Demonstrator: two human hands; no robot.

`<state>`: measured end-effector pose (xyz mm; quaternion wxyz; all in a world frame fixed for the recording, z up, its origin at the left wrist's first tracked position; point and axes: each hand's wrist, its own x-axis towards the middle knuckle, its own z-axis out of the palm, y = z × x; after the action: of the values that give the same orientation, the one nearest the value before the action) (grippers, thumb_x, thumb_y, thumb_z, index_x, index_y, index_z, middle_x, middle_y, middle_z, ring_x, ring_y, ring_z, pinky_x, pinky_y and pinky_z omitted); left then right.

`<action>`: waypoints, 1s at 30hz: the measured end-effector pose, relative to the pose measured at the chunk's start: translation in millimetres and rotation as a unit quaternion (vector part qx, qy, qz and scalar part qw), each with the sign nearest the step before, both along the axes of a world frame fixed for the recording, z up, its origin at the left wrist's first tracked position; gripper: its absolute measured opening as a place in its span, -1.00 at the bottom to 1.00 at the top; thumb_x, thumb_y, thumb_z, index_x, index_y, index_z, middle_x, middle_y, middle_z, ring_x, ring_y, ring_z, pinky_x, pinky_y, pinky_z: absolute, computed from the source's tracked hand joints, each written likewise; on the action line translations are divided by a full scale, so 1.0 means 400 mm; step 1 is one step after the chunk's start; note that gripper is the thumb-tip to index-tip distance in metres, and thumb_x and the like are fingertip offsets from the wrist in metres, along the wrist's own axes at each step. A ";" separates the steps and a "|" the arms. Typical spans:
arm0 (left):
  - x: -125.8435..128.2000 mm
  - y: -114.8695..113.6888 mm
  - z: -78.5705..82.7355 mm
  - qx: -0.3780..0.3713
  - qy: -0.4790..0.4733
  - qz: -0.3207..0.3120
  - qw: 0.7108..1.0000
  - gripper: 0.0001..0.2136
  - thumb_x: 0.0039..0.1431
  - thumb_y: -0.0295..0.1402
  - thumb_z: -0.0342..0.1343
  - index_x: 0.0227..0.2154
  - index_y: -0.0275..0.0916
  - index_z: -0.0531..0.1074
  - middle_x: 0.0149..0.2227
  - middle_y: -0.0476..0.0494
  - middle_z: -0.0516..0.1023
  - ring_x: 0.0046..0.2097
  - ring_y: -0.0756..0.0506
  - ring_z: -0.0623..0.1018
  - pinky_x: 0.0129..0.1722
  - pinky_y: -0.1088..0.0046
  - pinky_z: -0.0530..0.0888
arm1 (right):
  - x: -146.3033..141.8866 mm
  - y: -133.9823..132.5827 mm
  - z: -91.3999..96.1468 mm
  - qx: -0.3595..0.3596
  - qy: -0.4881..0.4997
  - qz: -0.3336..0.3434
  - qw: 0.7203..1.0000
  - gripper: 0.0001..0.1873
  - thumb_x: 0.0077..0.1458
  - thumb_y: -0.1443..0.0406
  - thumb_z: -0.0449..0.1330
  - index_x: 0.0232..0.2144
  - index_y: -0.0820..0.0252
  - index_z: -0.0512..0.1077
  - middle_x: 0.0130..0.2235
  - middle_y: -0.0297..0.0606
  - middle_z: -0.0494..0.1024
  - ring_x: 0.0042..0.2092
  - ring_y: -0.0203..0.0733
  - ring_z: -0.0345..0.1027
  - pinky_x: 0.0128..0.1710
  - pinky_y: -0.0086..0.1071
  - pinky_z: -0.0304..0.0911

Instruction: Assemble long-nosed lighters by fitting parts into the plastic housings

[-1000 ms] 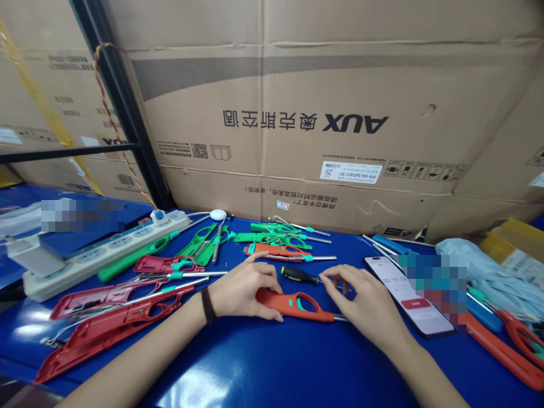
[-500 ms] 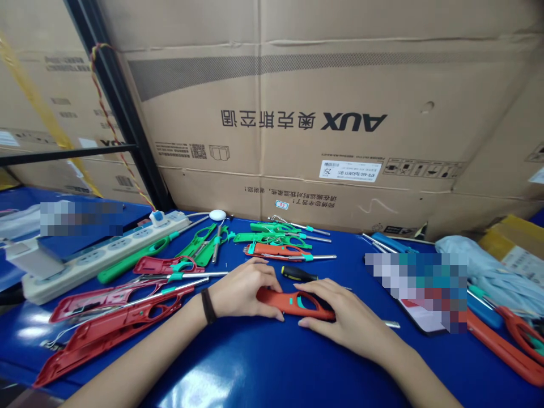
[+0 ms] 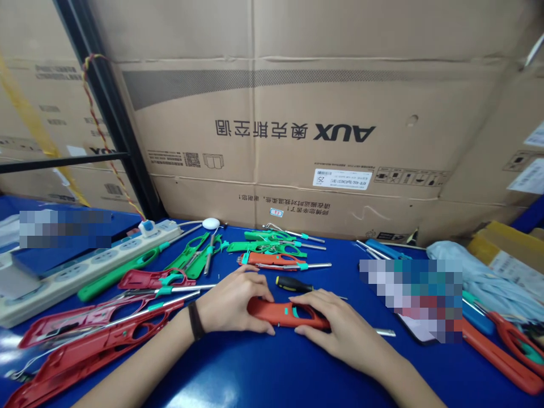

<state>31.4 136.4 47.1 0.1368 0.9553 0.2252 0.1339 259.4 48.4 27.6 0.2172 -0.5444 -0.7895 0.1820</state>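
Note:
An orange gas lighter (image 3: 272,313) lies level between my hands, low over the blue tabletop. My left hand (image 3: 236,300) is closed round its handle end, thumb along the near edge. My right hand (image 3: 329,317) grips the other end near the trigger loop, with thumb and fingers on opposite sides. The lighter's metal tube shows beyond my right hand. Just behind the lighter lies a black and yellow screwdriver (image 3: 294,284). Farther back is an orange lighter with its inside showing (image 3: 272,259), beside opened green lighters (image 3: 267,247).
Opened red lighter casings (image 3: 97,345) lie to the left, near a white power strip (image 3: 80,266). On the right are a partly blurred phone (image 3: 419,326), another orange lighter (image 3: 497,354) and a pale blue plastic bag (image 3: 484,275). A large cardboard box (image 3: 272,85) stands behind.
The view has shifted slightly, so the scene sits a little lower and farther left. Both hands keep the same hold on the orange lighter.

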 end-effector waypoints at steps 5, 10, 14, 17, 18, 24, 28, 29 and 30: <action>-0.017 0.005 0.016 -0.024 0.026 0.024 0.999 -0.70 -0.17 -0.25 0.36 -0.31 -0.18 0.53 -0.32 -0.04 0.53 -0.23 -0.13 0.51 -0.10 0.33 0.36 | 0.002 0.000 -0.005 0.010 0.016 0.006 1.000 -0.61 0.07 0.21 0.26 -0.02 -0.04 0.39 -0.01 -0.30 0.49 0.03 -0.11 0.34 0.14 -0.11 0.11; -0.022 0.004 0.023 -0.032 0.028 0.030 0.999 -0.71 -0.14 -0.24 0.33 -0.30 -0.17 0.54 -0.31 -0.06 0.52 -0.23 -0.13 0.50 -0.14 0.36 0.38 | 0.003 0.000 0.000 0.008 0.018 0.007 1.000 -0.62 0.07 0.18 0.25 -0.02 -0.04 0.40 -0.02 -0.29 0.49 0.04 -0.08 0.31 0.08 -0.14 0.17; -0.019 0.003 0.018 -0.043 0.020 0.025 0.999 -0.73 -0.10 -0.23 0.32 -0.30 -0.17 0.54 -0.30 -0.05 0.52 -0.22 -0.12 0.51 -0.14 0.38 0.38 | 0.001 -0.001 -0.001 0.013 0.029 0.022 0.999 -0.70 0.14 0.22 0.19 -0.04 -0.03 0.41 -0.01 -0.32 0.49 0.05 -0.14 0.30 0.09 -0.20 0.17; -0.016 0.005 0.016 -0.051 0.024 0.024 0.998 -0.73 -0.09 -0.22 0.32 -0.29 -0.17 0.54 -0.30 -0.06 0.53 -0.21 -0.12 0.51 -0.16 0.41 0.37 | 0.000 -0.001 -0.001 0.014 0.030 0.028 0.999 -0.70 0.14 0.24 0.19 -0.05 -0.01 0.42 0.00 -0.30 0.49 0.05 -0.15 0.31 0.10 -0.20 0.16; -0.015 0.005 0.015 -0.056 0.028 0.025 0.998 -0.73 -0.09 -0.21 0.33 -0.29 -0.18 0.54 -0.30 -0.06 0.53 -0.23 -0.11 0.51 -0.18 0.43 0.38 | 0.000 -0.001 0.000 0.013 0.029 0.027 0.999 -0.71 0.14 0.24 0.19 -0.05 -0.01 0.42 -0.01 -0.30 0.49 0.05 -0.15 0.31 0.10 -0.19 0.16; -0.002 0.014 0.013 -0.078 0.047 0.049 0.995 -0.67 -0.18 -0.15 0.37 -0.34 -0.21 0.54 -0.33 -0.03 0.52 -0.32 -0.07 0.51 -0.35 0.51 0.34 | -0.006 0.010 0.009 -0.001 0.022 0.011 1.000 -0.72 0.07 0.26 0.26 -0.11 -0.01 0.46 -0.05 -0.31 0.53 0.00 -0.14 0.37 0.06 -0.18 0.19; 0.003 0.022 0.020 -0.053 0.053 0.036 0.997 -0.70 -0.15 -0.11 0.34 -0.40 -0.20 0.54 -0.38 0.00 0.53 -0.37 -0.05 0.52 -0.42 0.53 0.30 | -0.014 0.016 0.016 0.000 0.007 -0.005 1.000 -0.75 0.01 0.29 0.30 -0.20 0.00 0.51 -0.10 -0.32 0.57 -0.05 -0.13 0.41 -0.04 -0.23 0.27; 0.003 0.021 0.023 -0.038 0.058 0.029 0.997 -0.72 -0.12 -0.11 0.32 -0.40 -0.19 0.54 -0.38 0.00 0.54 -0.37 -0.05 0.52 -0.43 0.53 0.30 | -0.017 0.014 0.017 0.006 -0.001 -0.007 1.000 -0.76 0.01 0.29 0.30 -0.20 0.01 0.51 -0.11 -0.31 0.58 -0.06 -0.12 0.42 -0.05 -0.22 0.29; 0.002 0.018 0.026 -0.016 0.065 0.018 0.998 -0.73 -0.09 -0.11 0.30 -0.39 -0.19 0.55 -0.39 -0.01 0.54 -0.37 -0.06 0.53 -0.44 0.52 0.30 | -0.020 0.011 0.015 0.016 -0.011 -0.010 1.000 -0.76 0.01 0.29 0.29 -0.20 0.02 0.52 -0.11 -0.30 0.58 -0.06 -0.10 0.43 -0.05 -0.20 0.29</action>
<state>32.2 143.6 57.5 0.1345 0.9554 0.2532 0.0706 251.6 52.9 33.7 0.2195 -0.5509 -0.7890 0.1610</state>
